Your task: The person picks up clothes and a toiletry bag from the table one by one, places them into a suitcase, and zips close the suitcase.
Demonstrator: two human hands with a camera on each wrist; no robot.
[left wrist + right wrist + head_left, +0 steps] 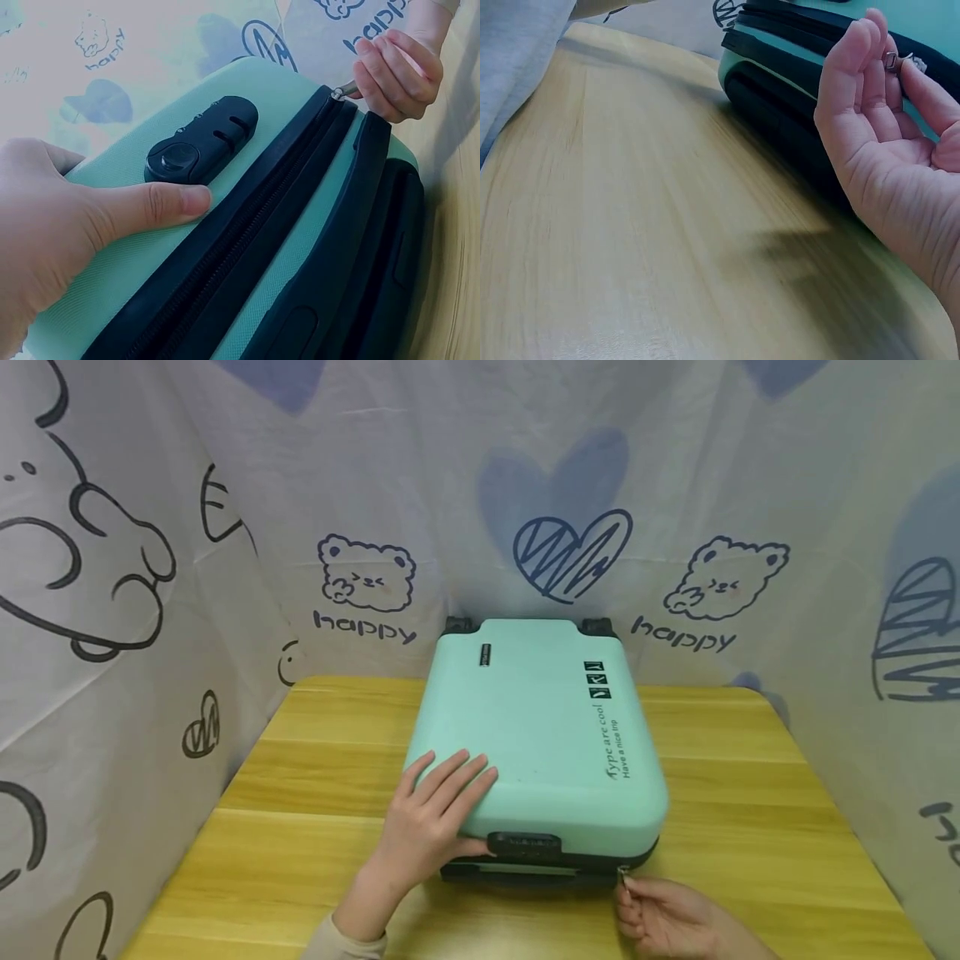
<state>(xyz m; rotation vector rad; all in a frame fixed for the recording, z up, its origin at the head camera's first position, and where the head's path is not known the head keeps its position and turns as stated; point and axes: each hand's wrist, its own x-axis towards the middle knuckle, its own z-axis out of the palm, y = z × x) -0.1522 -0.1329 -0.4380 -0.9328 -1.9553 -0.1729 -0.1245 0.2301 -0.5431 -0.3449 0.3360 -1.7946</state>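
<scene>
From the head view, the right hand [663, 920] pinches the zipper pull [622, 877] at the near right corner of the mint suitcase [543, 739]. The suitcase lies flat on the wooden table [750, 827], long axis running away from the person, wheels far. The left hand [435, 822] presses flat on the lid.

In the left wrist view, the thumb [150, 206] rests beside the combination lock [201, 141]; zipping looks underway, and the next pull likely calls for steady tension along the track.

In the right wrist view, fingers [870, 67] clasp the metal tab [904, 61].

The right hand [889, 150] fills the 3 o'clock side, palm up and toward the camera, fingers curled. Between thumb and fingertips it pinches a small metal zipper pull [900, 60] at about 1 o'clock. Just behind the hand lies the suitcase [780, 56], mint green with black zipper bands, its corner pointing toward 10 o'clock. It rests on a yellow wooden table [630, 225] that spreads from 6 to 10 o'clock. Grey cloth [514, 52] hangs at 10 o'clock.
</scene>
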